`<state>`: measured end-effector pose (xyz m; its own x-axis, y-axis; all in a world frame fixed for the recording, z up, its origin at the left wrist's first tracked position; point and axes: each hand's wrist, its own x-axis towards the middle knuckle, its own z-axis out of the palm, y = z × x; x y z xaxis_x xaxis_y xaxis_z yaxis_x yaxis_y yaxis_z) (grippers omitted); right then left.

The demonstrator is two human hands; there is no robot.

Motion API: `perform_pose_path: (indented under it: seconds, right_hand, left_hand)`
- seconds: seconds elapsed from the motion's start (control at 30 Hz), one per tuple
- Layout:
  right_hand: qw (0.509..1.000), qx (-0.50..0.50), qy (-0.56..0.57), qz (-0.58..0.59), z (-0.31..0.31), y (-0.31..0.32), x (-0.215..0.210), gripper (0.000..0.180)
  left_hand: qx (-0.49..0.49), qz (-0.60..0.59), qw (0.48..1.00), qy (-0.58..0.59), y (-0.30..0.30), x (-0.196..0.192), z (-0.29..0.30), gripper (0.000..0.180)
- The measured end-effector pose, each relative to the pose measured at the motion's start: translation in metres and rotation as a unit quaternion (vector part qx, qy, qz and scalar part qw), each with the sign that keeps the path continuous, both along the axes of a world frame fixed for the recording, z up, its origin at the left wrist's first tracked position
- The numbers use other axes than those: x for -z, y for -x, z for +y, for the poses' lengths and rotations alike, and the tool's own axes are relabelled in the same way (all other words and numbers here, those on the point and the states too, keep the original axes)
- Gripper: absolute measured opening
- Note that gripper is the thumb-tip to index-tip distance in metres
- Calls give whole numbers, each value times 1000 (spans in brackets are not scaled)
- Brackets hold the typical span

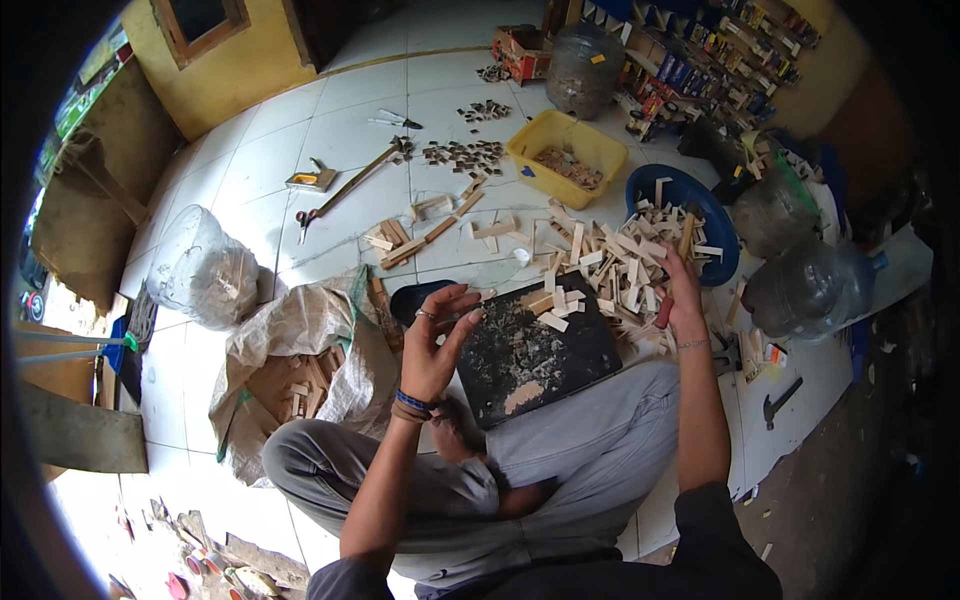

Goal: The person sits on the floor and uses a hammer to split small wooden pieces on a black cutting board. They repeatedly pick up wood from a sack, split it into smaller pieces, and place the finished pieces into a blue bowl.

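Observation:
My left hand (438,338) is raised over the near left corner of a black board (500,375), thumb and fingers curved apart, with nothing visible between them. Pale dust and a few small wood pieces (562,308) lie on the board. My right hand (684,292) is at the right side of a heap of short pale wood strips (615,268). A red handle (664,312) shows in its palm; the rest of that tool is hidden. Its fingertips reach up beside the strips, and I cannot tell whether they touch one.
A blue basin (722,235) and yellow tub (562,133) stand beyond the heap. At left are a woven sack (335,325) of wood scraps and a clear plastic container (205,268). Scissors (306,222) lie farther off; a hammer (780,402) and large bottle (810,288) are at right.

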<state>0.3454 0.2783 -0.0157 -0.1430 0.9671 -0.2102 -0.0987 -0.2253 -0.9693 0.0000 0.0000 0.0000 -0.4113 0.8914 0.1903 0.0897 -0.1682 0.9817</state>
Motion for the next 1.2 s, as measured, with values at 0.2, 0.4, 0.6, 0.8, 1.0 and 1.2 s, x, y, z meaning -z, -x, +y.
perform_pose_path:
  seconds: [0.2, 0.4, 0.6, 0.8, 1.0, 1.2]
  right_hand:
    - [967, 200, -73, -140, -44, -8, 0, 61]
    - [951, 3, -217, -221, -91, 1, -12, 32]
    - [775, -346, -319, -423, -131, 34, -26, 35]
    - [678, -430, -338, -492, -138, 51, -5, 40]
    - [697, -401, -337, -490, -136, 41, 5, 44]
    - [725, -373, -350, -461, -141, 44, 5, 53]
  left_hand:
    - [-1, 67, 998, 14, 35, -74, -54, 49]
    - [-15, 154, 975, 158, 132, -96, -138, 38]
    - [-45, 288, 878, 379, 249, 5, -211, 34]
    - [-46, 292, 877, 379, 249, 120, -233, 37]
    - [-119, 350, 793, 484, 224, 150, -226, 46]
    - [-117, 352, 806, 461, 227, 164, -245, 54]
